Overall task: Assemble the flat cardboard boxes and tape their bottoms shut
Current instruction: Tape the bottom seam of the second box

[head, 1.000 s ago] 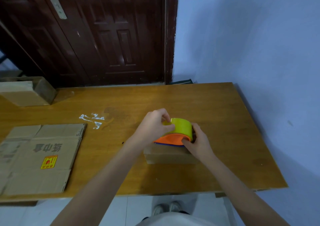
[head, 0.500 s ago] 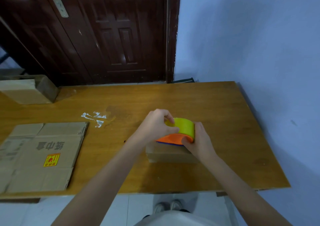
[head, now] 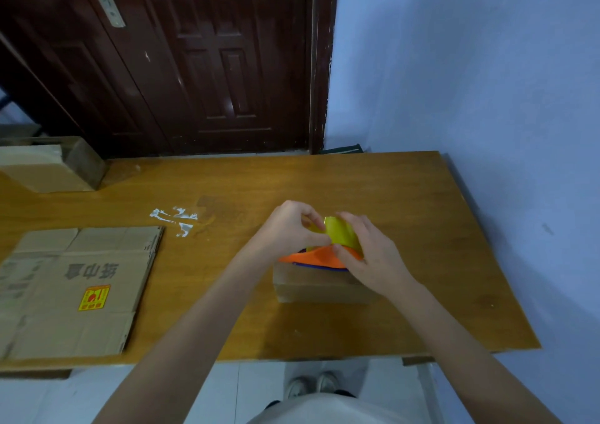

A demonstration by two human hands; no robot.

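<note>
A small assembled box [head: 319, 285] stands on the wooden table [head: 406, 216], nearer its front edge than its back edge, with bare tabletop on every side. On the box sits a yellow-green tape roll in an orange dispenser [head: 328, 245]: the left hand [head: 290, 229] pinches the tape's end, the right hand [head: 373, 256] grips the dispenser. Well left of the box lies a flattened carton [head: 74, 290].

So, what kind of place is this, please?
Probably a plain room at home or a small workshop used for packing: a wooden table stands by a dark panelled door, with flattened cardboard on it.
</note>
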